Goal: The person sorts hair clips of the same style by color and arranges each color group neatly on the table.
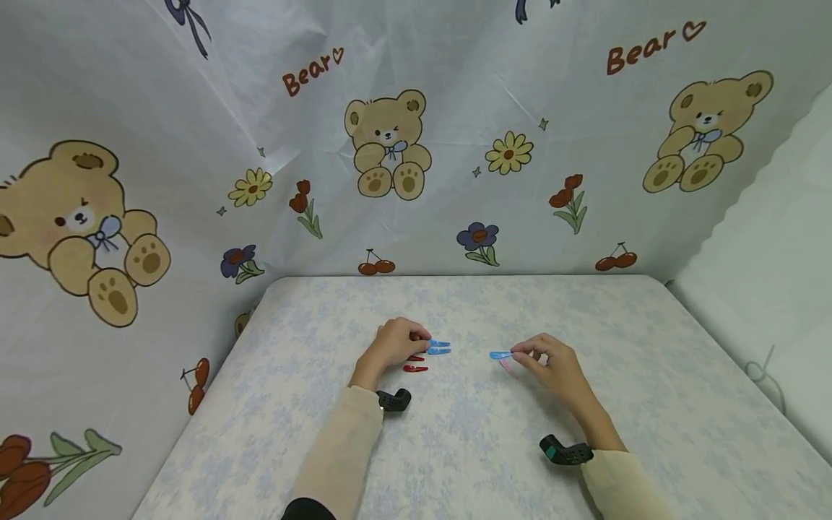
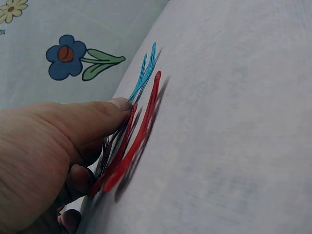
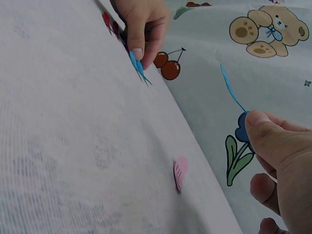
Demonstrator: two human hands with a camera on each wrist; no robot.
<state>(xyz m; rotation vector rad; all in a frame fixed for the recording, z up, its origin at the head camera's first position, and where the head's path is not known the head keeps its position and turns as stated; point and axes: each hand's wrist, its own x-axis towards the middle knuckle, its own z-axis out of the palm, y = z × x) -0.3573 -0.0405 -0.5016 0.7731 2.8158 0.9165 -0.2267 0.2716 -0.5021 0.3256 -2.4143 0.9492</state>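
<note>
While the left hand point(image 1: 393, 342) is pinching the left ends of the blue clips point(image 1: 440, 351) low over the bench point(image 1: 455, 448), thumb and finger nearly meeting, the right hand point(image 1: 552, 363) is holding one raised blue clip point(image 1: 497, 355) by its end, thumb and finger together. Red clips point(image 1: 416, 369) are lying beside the left hand; something pink point(image 3: 180, 170) is lying below the right, count unclear. Handling well, I'm thinking, is needing light pinches at the very ends, the left fingers clearing the red ones, the right avoiding the pink. Pale blue mottling is covering the bench; a bear-print sheet point(image 1: 455, 87) is hanging behind and left, a thin cord point(image 1: 765, 373) is looping at right.
</note>
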